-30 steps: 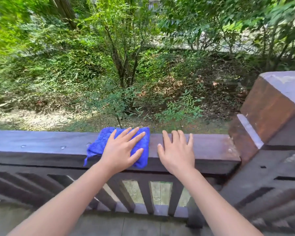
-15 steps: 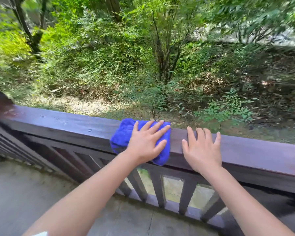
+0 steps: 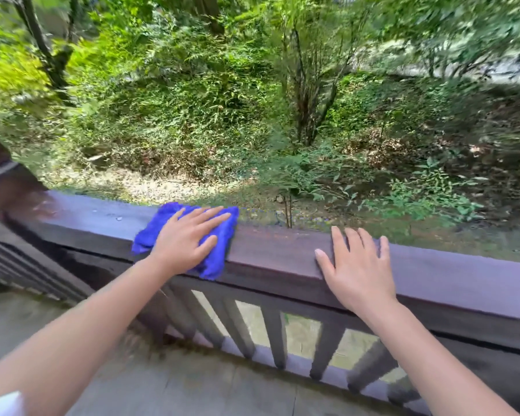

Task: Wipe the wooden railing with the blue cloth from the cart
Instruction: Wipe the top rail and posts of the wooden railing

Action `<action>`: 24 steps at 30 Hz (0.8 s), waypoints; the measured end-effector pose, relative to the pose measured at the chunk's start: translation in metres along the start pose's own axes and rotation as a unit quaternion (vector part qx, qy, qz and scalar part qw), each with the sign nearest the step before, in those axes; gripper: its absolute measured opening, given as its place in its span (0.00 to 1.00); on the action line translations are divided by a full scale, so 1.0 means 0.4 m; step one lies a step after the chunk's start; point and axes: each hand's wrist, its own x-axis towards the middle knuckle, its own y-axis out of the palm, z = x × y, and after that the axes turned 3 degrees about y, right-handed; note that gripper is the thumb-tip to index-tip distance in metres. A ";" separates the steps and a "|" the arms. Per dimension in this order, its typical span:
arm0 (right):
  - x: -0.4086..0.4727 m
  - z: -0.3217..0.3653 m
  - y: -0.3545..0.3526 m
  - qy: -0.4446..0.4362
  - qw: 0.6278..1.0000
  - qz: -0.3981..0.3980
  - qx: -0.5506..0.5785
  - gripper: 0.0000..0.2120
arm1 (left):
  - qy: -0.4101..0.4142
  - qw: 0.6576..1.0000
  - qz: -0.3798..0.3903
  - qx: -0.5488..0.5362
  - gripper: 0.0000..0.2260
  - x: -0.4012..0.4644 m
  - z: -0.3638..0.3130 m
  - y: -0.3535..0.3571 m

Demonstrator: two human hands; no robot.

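Note:
The dark wooden railing [image 3: 276, 250] runs from the left to the lower right across the head view. A blue cloth [image 3: 219, 250] lies over its top and hangs a little down the near face. My left hand [image 3: 189, 238] presses flat on the cloth with fingers spread. My right hand [image 3: 357, 265] rests flat on the bare rail top, a good hand's width right of the cloth, holding nothing. The cart is out of view.
A thick wooden post [image 3: 0, 178] ends the railing at the far left. Upright balusters [image 3: 273, 337] stand under the rail, with a concrete floor [image 3: 177, 385] at my feet. Beyond the rail are shrubs and thin trees [image 3: 306, 85] on a slope.
My left hand has slid the cloth to the left along the rail, and the gap to my right hand has widened. The view has swung left; the right post is gone from sight.

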 end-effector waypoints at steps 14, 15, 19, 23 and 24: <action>0.041 0.172 0.026 -0.056 0.998 -0.025 0.013 0.25 | 0.033 0.999 -0.015 -0.012 0.26 0.007 -0.142 0.040; 0.044 0.187 0.031 -0.064 0.998 -0.016 0.010 0.25 | 0.060 0.998 -0.007 -0.006 0.25 0.002 -0.109 0.035; 0.063 0.291 0.052 -0.092 0.996 0.018 0.001 0.28 | 0.055 0.998 -0.011 -0.003 0.24 -0.035 0.035 0.008; 0.078 0.389 0.070 -0.124 0.992 0.021 -0.002 0.29 | 0.013 1.000 -0.017 0.008 0.24 -0.072 0.173 -0.015; 0.084 0.411 0.074 -0.129 0.991 0.025 -0.003 0.30 | 0.008 1.000 -0.018 0.010 0.24 -0.080 0.206 -0.019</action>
